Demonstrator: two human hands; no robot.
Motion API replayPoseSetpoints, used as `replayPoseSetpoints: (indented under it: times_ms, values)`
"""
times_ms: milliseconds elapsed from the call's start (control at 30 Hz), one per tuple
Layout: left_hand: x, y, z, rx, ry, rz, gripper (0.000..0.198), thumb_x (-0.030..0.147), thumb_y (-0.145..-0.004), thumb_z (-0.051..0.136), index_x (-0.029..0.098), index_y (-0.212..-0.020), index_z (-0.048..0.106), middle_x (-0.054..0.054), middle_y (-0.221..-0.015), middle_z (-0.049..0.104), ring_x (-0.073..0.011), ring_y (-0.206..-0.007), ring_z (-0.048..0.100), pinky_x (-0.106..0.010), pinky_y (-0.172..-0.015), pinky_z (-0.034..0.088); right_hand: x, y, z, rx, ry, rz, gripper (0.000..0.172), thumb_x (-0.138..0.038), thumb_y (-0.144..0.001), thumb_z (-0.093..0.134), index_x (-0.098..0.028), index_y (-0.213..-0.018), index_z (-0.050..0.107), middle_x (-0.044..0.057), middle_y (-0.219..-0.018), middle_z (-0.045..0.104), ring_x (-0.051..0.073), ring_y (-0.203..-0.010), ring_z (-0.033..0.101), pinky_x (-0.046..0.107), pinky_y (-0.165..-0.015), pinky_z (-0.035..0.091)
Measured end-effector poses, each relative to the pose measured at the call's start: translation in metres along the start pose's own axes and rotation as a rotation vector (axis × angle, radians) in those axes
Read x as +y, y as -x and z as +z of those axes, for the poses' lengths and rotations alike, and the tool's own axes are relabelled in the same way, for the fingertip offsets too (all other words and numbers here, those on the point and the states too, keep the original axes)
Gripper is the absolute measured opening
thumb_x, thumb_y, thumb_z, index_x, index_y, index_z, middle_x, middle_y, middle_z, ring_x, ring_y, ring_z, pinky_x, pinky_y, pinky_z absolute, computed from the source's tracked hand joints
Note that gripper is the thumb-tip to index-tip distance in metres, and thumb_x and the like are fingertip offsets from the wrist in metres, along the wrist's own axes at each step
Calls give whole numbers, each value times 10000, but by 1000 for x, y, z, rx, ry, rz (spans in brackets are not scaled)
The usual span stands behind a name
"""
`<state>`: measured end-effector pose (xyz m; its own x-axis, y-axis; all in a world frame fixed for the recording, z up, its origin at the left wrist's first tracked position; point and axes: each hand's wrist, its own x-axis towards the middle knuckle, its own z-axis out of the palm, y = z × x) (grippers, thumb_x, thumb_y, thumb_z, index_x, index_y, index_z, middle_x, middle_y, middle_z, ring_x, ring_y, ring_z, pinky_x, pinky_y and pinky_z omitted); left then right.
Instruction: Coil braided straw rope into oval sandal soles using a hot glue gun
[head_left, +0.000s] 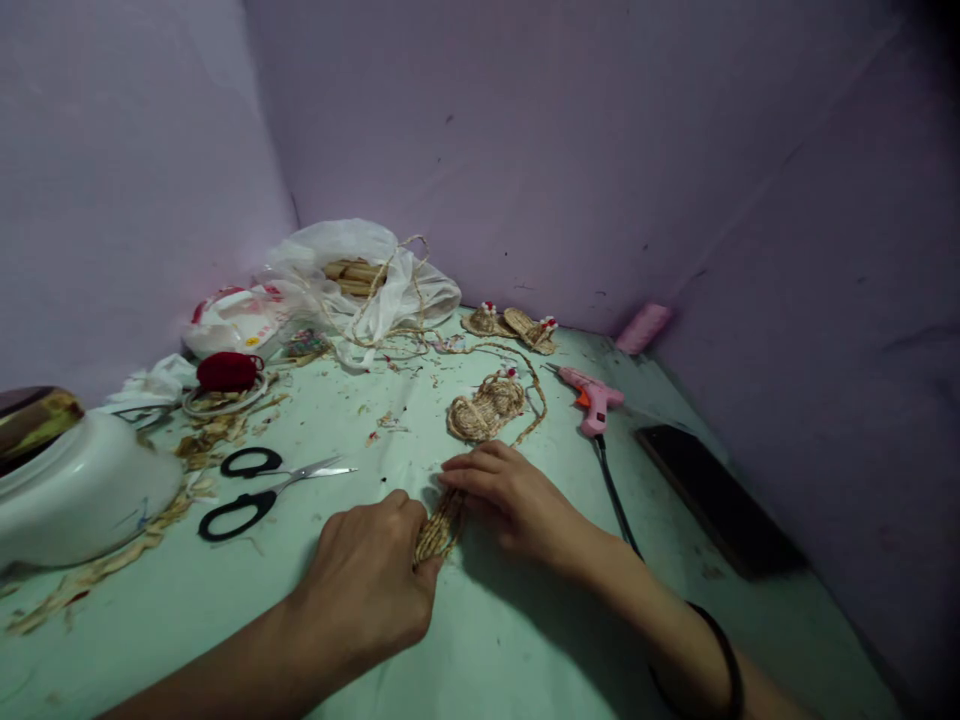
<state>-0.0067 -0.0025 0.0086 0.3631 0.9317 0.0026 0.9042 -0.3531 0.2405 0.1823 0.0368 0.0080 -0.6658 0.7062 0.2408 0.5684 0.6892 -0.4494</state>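
Observation:
A small woven straw piece [439,530], made of braided cord and shaped like a slipper sole, lies between my hands low over the table. My left hand [375,565] is closed around its near left side, with the thumb at the near end. My right hand [510,500] grips the far end, fingers curved over it and partly hiding it. Just beyond my right fingertips lies a small straw slipper [486,408] with red and white beads. A braided straw cord [536,390] curves around that slipper's right side and runs back toward the bag.
Black-handled scissors [262,490] lie open at left, near a white pot [90,490]. To the right are a pink glue gun [594,398] and a dark phone [720,500]. Behind are a plastic bag [337,245], beaded straw slippers [529,328] and red yarn [229,372].

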Motion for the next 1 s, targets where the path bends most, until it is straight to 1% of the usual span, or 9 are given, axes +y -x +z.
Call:
replayPoseSetpoints:
  times_ms: [33, 100, 200, 300, 467, 600, 733, 833, 1000]
  values:
    - [-1, 0, -1, 5, -10, 4, 80, 249, -723, 534, 201, -732, 597, -51, -732, 661, -250, -609, 645, -319, -524, 388, -1, -4, 1, -61, 29, -6, 369, -11, -753, 549, -203, -1046, 665, 63, -1031, 693, 211, -977, 579, 359, -844, 449]
    - [-6, -1, -5, 0, -11, 0, 91, 225, -721, 524, 200, -744, 608, -48, -745, 661, -239, -621, 644, -310, -532, 386, -2, -8, 6, -110, 65, 32, 304, -45, -778, 575, -201, -1017, 682, 54, -959, 706, 198, -914, 606, 347, -818, 444]
    - [-14, -4, -11, -15, 41, -15, 150, 263, -770, 502, 198, -777, 637, -58, -783, 666, -243, -690, 648, -324, -579, 410, -4, -4, 13, -51, 47, 97, 236, -92, -836, 557, -188, -1006, 690, 68, -958, 703, 185, -870, 620, 332, -791, 459]
    - [-17, -8, -11, -38, 112, -26, 195, 316, -795, 506, 202, -841, 658, -70, -830, 670, -263, -763, 647, -362, -640, 436, -2, 2, 19, 17, -5, 103, 233, -108, -854, 540, -173, -1030, 679, 90, -999, 688, 190, -901, 613, 329, -800, 478]
    - [-12, -12, -6, -81, 131, -10, 190, 305, -799, 500, 215, -825, 665, -65, -834, 663, -282, -791, 648, -400, -665, 452, 3, 4, 21, 14, -99, 134, 250, -96, -839, 552, -158, -1056, 659, 99, -1016, 651, 190, -909, 603, 323, -814, 489]
    - [-8, -16, -4, -95, 117, -24, 179, 318, -759, 531, 209, -821, 659, -75, -830, 666, -315, -813, 646, -429, -665, 454, 4, 3, 18, 0, -165, 225, 252, -78, -810, 584, -154, -1039, 657, 92, -971, 636, 181, -856, 607, 314, -775, 499]
    - [-6, -20, 0, -80, 99, -85, 178, 324, -771, 501, 213, -779, 640, -71, -787, 671, -309, -764, 647, -405, -615, 437, 3, 0, 16, -13, -183, 306, 250, -64, -770, 618, -149, -1000, 670, 86, -939, 643, 187, -829, 617, 324, -752, 499]
    - [-6, -21, 2, -82, 81, -70, 190, 348, -778, 502, 207, -768, 629, -73, -784, 666, -303, -747, 641, -391, -599, 425, 2, -2, 15, -17, -208, 353, 265, -53, -745, 633, -133, -993, 677, 91, -926, 652, 196, -821, 623, 329, -741, 500]
    - [-3, -23, -5, -153, 62, -78, 191, 341, -776, 500, 204, -782, 633, -66, -819, 663, -274, -764, 639, -368, -618, 428, -2, -2, 11, -31, -238, 414, 333, -39, -680, 671, -129, -1000, 679, 90, -929, 648, 203, -816, 617, 341, -753, 497]
